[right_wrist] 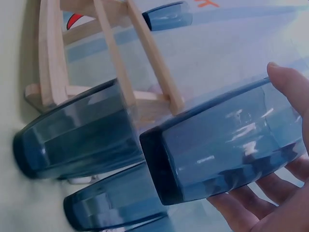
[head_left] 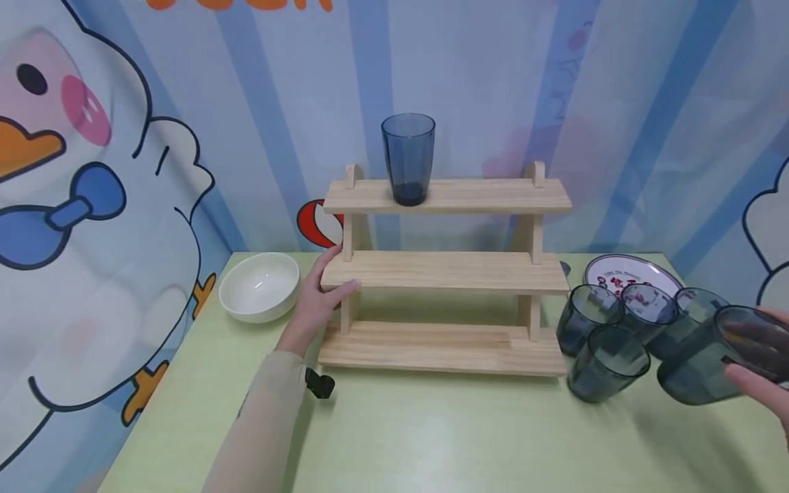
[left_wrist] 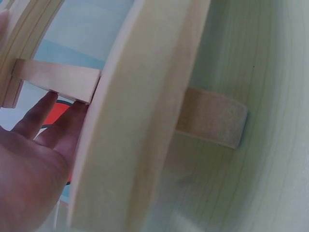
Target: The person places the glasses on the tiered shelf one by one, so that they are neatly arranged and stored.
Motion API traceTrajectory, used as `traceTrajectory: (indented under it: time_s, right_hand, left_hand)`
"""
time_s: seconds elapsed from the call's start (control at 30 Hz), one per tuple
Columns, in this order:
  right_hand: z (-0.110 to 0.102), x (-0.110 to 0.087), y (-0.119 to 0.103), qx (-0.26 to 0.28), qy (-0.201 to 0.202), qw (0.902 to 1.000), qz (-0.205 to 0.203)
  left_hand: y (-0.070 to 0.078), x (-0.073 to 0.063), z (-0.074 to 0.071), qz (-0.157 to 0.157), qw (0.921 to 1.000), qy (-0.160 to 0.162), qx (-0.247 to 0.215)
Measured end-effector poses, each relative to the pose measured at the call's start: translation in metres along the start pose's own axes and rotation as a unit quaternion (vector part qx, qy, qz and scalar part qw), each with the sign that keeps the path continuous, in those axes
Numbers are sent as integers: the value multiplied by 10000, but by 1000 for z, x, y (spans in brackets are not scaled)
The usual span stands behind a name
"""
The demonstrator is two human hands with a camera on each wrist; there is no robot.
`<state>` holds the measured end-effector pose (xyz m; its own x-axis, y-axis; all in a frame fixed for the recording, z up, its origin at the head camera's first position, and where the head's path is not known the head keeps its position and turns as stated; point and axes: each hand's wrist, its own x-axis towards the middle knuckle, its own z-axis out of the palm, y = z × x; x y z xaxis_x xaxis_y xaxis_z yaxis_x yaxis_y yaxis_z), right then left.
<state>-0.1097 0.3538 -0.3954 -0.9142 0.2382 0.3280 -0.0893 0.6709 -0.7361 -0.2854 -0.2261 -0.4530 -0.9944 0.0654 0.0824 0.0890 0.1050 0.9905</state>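
Observation:
A three-tier wooden display shelf stands on the table, with one blue-tinted glass upright on its top tier. My left hand grips the shelf's left end at the middle tier, thumb along the front and fingers reaching behind the side support. Off to the right, my right hand holds another tinted glass, tilted, with its base pointing left. Its thumb and fingers wrap the glass near the rim in the right wrist view. Several similar glasses stand close together beside the shelf, the nearest glass in front.
A white bowl sits left of the shelf. Behind the glasses lies a patterned plate, partly covered by them. A striped cartoon cloth hangs at the back of the pale green table.

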Motion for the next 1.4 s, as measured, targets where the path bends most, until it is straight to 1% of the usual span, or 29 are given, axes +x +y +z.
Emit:
traceTrajectory:
  time_s: [0.1,0.27,0.4,0.5,0.57,0.67,0.73,0.8,0.87,1.0,1.1,1.2,1.4]
  right_hand:
    - [0,7,-9,148,14,9999,-73]
    - [0,23,-14,321,99,9988,-349]
    - [3,35,-26,669,83,9957,-637]
    - [10,42,-42,1043,191,9895,-979]
    - [14,48,-51,1476,172,9811,-1242]
    - [20,54,-62,1676,75,9752,-1443]
    - [24,56,-68,1726,-105,9746,-1421]
    - [29,59,-75,1476,-234,9800,-1318]
    - [33,63,-83,1364,-357,9830,-1173]
    - [40,73,-100,1111,-607,9875,-934]
    - [45,80,-112,925,-811,9891,-813]
    - [53,90,-125,935,-1015,9872,-794]
    - [68,111,-148,1384,-1398,9765,-881]
  left_hand:
    - [0,0,-1,31,10000,-9,-34]
    - [-1,0,-1,57,10000,3,-34]
    - [-1,0,-1,74,10000,0,-32]
    - [-1,0,-1,79,10000,-3,-12]
    - [-2,0,-1,77,10000,-5,-23]
    - [-2,-1,-2,67,10000,-4,-16]
    - [-2,0,-2,53,10000,8,5]
    - [-2,0,-1,52,10000,26,17]
    - [-2,0,-1,61,10000,35,26]
    - [-2,1,0,46,10000,38,32]
    - [-2,2,0,13,10000,39,64]
    - [-2,1,0,18,9999,46,95]
    - [-2,1,0,55,9999,52,102]
